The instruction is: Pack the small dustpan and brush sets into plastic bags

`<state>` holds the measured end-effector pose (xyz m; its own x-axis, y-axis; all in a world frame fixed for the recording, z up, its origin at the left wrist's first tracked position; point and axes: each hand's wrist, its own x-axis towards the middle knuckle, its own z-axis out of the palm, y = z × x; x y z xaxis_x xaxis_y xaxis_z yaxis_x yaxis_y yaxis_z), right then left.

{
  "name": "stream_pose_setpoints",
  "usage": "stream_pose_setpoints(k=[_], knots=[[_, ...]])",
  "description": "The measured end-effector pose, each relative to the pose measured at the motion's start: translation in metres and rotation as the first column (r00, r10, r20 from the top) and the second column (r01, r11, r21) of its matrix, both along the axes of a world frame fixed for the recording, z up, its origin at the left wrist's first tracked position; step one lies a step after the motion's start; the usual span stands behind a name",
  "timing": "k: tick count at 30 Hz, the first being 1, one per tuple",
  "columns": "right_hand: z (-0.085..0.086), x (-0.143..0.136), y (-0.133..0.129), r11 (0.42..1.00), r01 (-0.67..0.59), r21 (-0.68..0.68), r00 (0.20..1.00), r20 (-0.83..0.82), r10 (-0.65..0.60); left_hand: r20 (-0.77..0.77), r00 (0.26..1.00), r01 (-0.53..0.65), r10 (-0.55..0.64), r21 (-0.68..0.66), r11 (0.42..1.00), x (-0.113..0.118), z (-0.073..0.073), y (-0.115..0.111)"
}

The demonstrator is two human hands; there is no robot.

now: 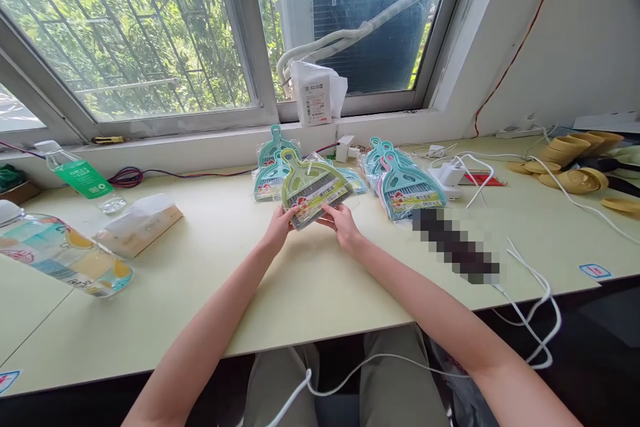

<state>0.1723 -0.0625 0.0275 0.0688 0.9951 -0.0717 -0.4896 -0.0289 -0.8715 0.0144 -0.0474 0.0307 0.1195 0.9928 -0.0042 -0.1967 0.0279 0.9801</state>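
Note:
Between my two hands is a yellow-green dustpan and brush set (313, 188) in clear wrapping, tilted, with its handle pointing up and away. My left hand (281, 223) grips its lower left corner, thumb on the front. The lower right edge is pinched by my right hand (341, 221), whose fingers go partly behind it. Behind it lie teal dustpan sets (270, 181), partly covered by the one I hold. To the right is a second pile of wrapped teal dustpan sets (407, 183), with a pink edge showing among them.
At left are a lying bottle with fruit prints (65, 250), a green-labelled bottle (83, 177) and a tissue pack (140, 223). Right of the piles are a white charger (451, 172), cables, a pixelated object (455, 245) and yellow tape rolls (575, 177). A white package (315, 95) stands on the sill.

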Motion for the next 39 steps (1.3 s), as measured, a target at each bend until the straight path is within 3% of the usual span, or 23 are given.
stream_pose_setpoints(k=[4,7,9,11,13,15,17,19,24,27,29,35,37,39], knots=[[-0.002,0.008,0.006,0.988,-0.128,-0.087,0.986,0.095,0.136,-0.083,0.995,-0.043,0.047,0.048,0.998,0.001,-0.001,-0.001],[-0.001,0.016,0.012,0.955,-0.286,-0.074,0.946,0.135,0.294,-0.039,0.996,-0.082,0.084,0.037,0.996,0.001,0.004,-0.003],[0.001,0.021,0.015,0.949,-0.309,-0.063,0.923,0.222,0.315,0.015,0.995,-0.099,0.099,0.005,0.995,-0.002,0.007,0.0],[0.003,0.026,0.017,0.98,-0.201,0.016,0.896,0.408,0.177,0.078,0.989,-0.126,0.128,-0.03,0.992,-0.009,0.008,0.005],[0.004,0.031,0.018,0.969,-0.072,0.238,0.77,0.631,-0.098,0.133,0.97,-0.197,0.206,-0.077,0.977,-0.018,0.008,0.011],[0.005,0.036,0.018,0.877,-0.069,0.475,0.543,0.755,-0.366,0.156,0.954,-0.233,0.257,-0.156,0.96,-0.026,0.008,0.015],[0.004,0.04,0.018,0.799,-0.148,0.583,0.351,0.786,-0.509,0.152,0.961,-0.194,0.229,-0.217,0.957,-0.032,0.009,0.017],[0.002,0.043,0.02,0.769,-0.18,0.613,0.279,0.782,-0.558,0.14,0.977,-0.124,0.159,-0.229,0.965,-0.033,0.01,0.016],[-0.002,0.046,0.028,0.769,-0.032,0.638,0.403,0.713,-0.574,0.09,0.995,0.063,-0.045,-0.202,0.977,-0.03,0.011,0.007],[-0.003,0.047,0.03,0.782,0.051,0.622,0.466,0.678,-0.569,-0.009,0.971,0.232,-0.238,-0.191,0.954,-0.027,0.01,0.002],[-0.004,0.047,0.03,0.786,0.077,0.613,0.499,0.659,-0.563,-0.068,0.949,0.293,-0.308,-0.167,0.941,-0.026,0.01,-0.001],[-0.009,0.039,0.028,0.801,0.087,0.592,0.52,0.659,-0.544,-0.193,0.916,0.346,-0.353,-0.07,0.936,-0.024,0.015,-0.007],[-0.011,0.037,0.027,0.838,0.119,0.533,0.588,0.642,-0.492,-0.205,0.92,0.33,-0.333,-0.054,0.943,-0.025,0.014,-0.006],[-0.012,0.037,0.029,0.912,0.145,0.385,0.721,0.59,-0.364,-0.197,0.93,0.307,-0.309,-0.041,0.951,-0.026,0.012,-0.003]])
